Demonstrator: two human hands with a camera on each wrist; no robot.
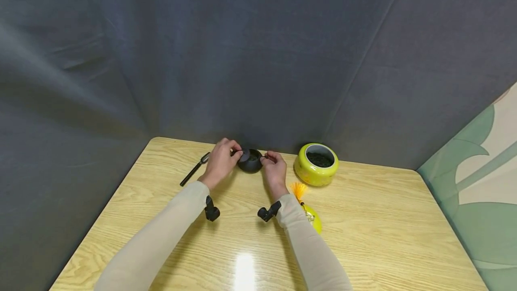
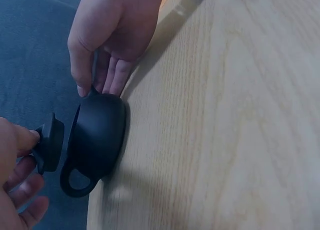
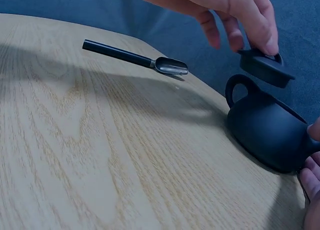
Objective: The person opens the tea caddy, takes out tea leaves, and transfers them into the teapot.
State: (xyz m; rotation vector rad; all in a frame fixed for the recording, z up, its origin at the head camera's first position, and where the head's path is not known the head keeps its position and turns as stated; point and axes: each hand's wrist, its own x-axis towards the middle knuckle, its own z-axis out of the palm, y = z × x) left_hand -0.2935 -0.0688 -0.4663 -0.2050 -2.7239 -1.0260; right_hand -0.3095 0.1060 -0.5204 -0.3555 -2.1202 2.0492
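A small dark teapot (image 1: 251, 165) stands upright near the table's far edge, its loop handle (image 3: 235, 85) towards my left. Just above its mouth, my left hand (image 1: 223, 160) pinches the dark teapot lid (image 3: 266, 69) by its knob. The lid is tilted a little and apart from the pot in both wrist views. On the opposite side, my right hand (image 1: 275, 172) grips the short spout between thumb and fingers, hiding most of it. Something dark lies inside the pot, too small to make out.
A black-handled scoop (image 1: 195, 169) lies left of my left hand. At the right stands an open yellow jar (image 1: 313, 175) with dark loose contents (image 1: 320, 159). Its yellow lid (image 1: 314, 221), with an orange tassel (image 1: 299, 190), lies beside my right forearm. A grey curtain (image 1: 250, 57) hangs behind the table.
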